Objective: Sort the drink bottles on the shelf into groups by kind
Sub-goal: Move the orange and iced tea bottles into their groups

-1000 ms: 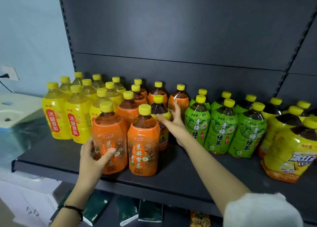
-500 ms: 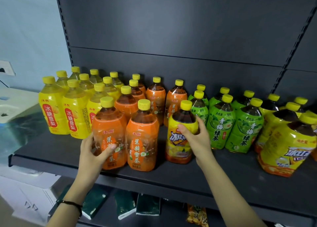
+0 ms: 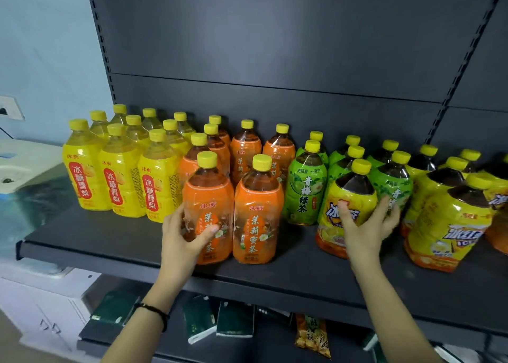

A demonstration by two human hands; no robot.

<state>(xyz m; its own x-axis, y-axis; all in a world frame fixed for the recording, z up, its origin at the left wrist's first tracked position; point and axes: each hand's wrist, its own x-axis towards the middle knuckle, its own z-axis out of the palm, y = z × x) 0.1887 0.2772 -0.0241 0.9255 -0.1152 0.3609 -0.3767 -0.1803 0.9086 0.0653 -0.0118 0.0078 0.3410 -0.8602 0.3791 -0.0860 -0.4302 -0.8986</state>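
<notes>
On the dark shelf (image 3: 288, 274) stand four kinds of yellow-capped bottles. Yellow pear drinks (image 3: 118, 181) fill the left, orange jasmine teas (image 3: 257, 211) the middle, green teas (image 3: 305, 189) right of them, yellow iced teas (image 3: 450, 225) the far right. My left hand (image 3: 182, 233) is wrapped around the front-left orange tea bottle (image 3: 207, 198). My right hand (image 3: 365, 225) holds one iced tea bottle (image 3: 349, 195) upright in front of the green teas, fingers spread around its right side.
The shelf's dark back panel rises behind the bottles. A lower shelf holds dark green packs (image 3: 236, 321) and a snack bag (image 3: 313, 335). A white appliance (image 3: 19, 162) and white cabinet (image 3: 46, 302) stand to the left.
My right hand pulled an iced tea bottle out from among the orange teas and carried it rightward, to the front of the green teas. My left hand stayed on the orange bottle.
</notes>
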